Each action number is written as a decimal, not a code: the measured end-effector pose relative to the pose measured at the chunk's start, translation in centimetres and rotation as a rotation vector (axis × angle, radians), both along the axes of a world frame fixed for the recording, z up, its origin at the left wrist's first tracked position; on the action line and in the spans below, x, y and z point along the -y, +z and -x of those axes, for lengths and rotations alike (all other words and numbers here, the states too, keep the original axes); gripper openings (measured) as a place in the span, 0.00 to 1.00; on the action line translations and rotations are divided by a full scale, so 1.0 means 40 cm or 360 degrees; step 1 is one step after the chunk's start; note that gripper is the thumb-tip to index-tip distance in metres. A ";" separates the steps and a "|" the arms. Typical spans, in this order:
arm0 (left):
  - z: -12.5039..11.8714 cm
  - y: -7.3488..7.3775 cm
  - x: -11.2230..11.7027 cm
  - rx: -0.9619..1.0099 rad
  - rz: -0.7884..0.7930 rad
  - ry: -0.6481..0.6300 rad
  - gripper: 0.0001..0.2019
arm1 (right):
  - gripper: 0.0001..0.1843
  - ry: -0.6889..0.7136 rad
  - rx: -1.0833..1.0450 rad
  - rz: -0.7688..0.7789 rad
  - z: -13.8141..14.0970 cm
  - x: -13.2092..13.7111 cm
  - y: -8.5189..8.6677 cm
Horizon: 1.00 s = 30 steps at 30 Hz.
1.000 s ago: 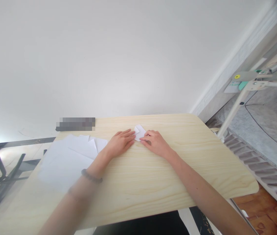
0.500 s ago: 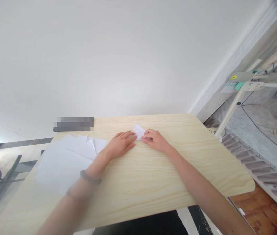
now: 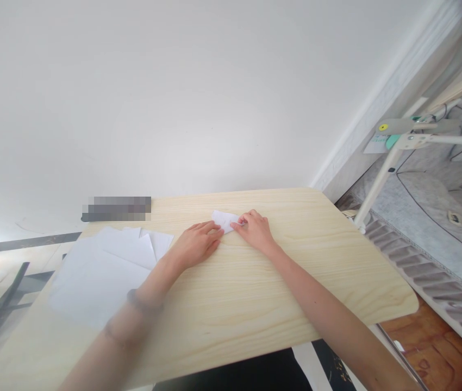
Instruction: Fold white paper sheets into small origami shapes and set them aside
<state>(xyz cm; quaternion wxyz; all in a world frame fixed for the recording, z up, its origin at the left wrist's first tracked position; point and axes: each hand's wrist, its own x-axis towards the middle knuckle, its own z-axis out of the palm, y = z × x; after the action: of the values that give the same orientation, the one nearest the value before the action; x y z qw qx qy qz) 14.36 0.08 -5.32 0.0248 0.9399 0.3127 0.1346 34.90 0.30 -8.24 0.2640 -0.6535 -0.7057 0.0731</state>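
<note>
A small folded piece of white paper [image 3: 223,218] lies on the wooden table [image 3: 231,304], between my two hands. My left hand [image 3: 199,243] is palm down with its fingers stretched out, the fingertips resting on the paper's left lower edge. With thumb and fingers, my right hand [image 3: 254,229] pinches the paper's right end. That end is partly hidden behind the fingers. A dark bracelet [image 3: 143,301] circles my left wrist.
Several white paper sheets [image 3: 88,277] lie overlapping on the table's left side, partly under my left forearm. A blurred-out dark object [image 3: 117,209] sits at the back left edge. Beyond the table stands a white wall [image 3: 214,98]; a white metal frame [image 3: 378,187] is at right.
The folded paper has turned and now looks longer and flatter, its right end between my right fingers. My right thumb has moved left over it. The whole view has shifted slightly.
</note>
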 end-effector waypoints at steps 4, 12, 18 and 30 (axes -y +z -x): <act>0.000 0.008 0.002 -0.0003 0.0019 -0.0009 0.16 | 0.17 -0.0032 0.0033 -0.0014 0.005 0.000 -0.006; -0.009 0.012 0.004 -0.0068 -0.0001 0.0039 0.20 | 0.18 -0.0073 0.0035 -0.0060 0.006 -0.001 -0.011; -0.015 0.011 0.006 -0.0126 -0.0032 0.0046 0.18 | 0.18 -0.0089 0.0043 -0.0028 0.007 -0.004 -0.013; -0.014 0.010 0.001 -0.0094 0.0040 0.0012 0.17 | 0.17 -0.0096 0.0083 -0.0007 0.011 0.001 -0.004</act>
<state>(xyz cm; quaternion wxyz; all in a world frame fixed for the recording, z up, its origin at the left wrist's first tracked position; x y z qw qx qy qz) 14.93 0.05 -4.90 0.0269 0.9419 0.3186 0.1029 34.46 0.27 -8.41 0.2490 -0.6756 -0.6924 0.0465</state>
